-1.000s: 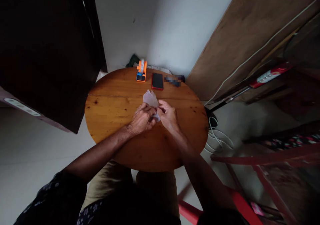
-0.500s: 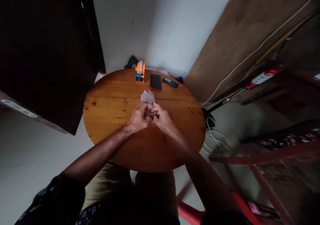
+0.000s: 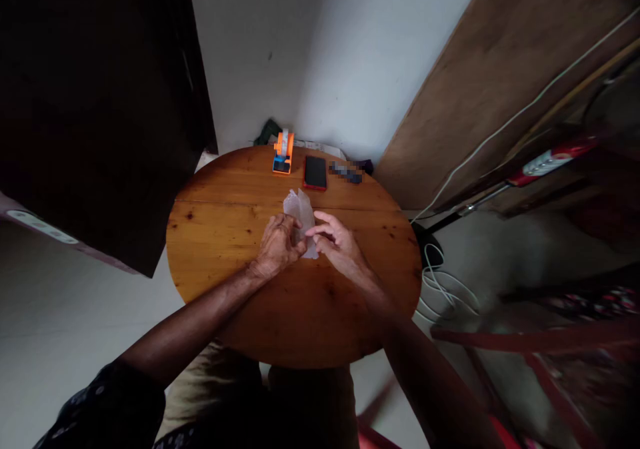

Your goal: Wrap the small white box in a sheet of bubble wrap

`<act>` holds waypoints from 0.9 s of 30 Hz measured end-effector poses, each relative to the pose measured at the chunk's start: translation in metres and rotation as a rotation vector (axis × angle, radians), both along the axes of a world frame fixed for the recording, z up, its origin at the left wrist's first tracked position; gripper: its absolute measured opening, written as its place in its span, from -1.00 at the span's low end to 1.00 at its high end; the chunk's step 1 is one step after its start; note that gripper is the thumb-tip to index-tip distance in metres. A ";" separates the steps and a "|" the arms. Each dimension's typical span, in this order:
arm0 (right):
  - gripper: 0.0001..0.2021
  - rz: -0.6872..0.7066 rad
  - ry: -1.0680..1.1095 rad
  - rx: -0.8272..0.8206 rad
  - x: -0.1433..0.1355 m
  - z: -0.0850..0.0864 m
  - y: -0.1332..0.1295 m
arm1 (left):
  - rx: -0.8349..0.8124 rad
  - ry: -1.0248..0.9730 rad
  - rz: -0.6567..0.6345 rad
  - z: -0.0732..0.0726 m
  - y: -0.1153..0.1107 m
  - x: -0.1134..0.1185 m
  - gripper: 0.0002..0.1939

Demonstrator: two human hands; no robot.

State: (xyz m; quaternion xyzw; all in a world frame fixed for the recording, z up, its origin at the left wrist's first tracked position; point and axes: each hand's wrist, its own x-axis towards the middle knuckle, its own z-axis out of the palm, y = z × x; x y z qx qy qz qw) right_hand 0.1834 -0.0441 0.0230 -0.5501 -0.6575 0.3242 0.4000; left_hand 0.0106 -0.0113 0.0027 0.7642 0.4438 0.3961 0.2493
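Observation:
A small piece of translucent, whitish bubble wrap (image 3: 301,204) lies on the round wooden table (image 3: 220,242), its far end standing out beyond my fingers. My left hand (image 3: 281,244) is closed over its left side, fingers curled and thumb against the wrap. On the other side, my right hand (image 3: 339,241) has its fingers apart, the fingertips at the right edge of the wrap. Whether anything is folded inside the wrap, I cannot tell.
Along the table's far side stand an orange and blue tape dispenser (image 3: 283,152), a phone in a red case (image 3: 315,172) and a dark, pixelated object (image 3: 347,171). White cable (image 3: 445,289) coils on the floor at the right. A dark cabinet (image 3: 95,102) rises at the left.
My hands have moved apart and uncovered more of the bubble wrap. The right fingers have spread out and loosened from it. The view has shifted slightly.

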 end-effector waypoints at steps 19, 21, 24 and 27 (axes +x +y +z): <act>-0.58 0.122 -0.087 0.207 0.012 -0.017 0.051 | -0.005 -0.067 -0.118 -0.011 0.007 0.000 -0.32; -0.56 0.129 -0.101 0.193 0.013 -0.019 0.054 | 0.091 -0.052 -0.117 -0.010 0.005 0.000 -0.41; -0.55 0.139 -0.093 0.175 0.013 -0.022 0.057 | 0.231 -0.059 -0.174 -0.011 0.006 0.000 -0.62; -0.58 0.136 -0.085 0.176 0.014 -0.024 0.058 | 0.299 -0.120 -0.247 -0.015 0.008 0.001 -0.72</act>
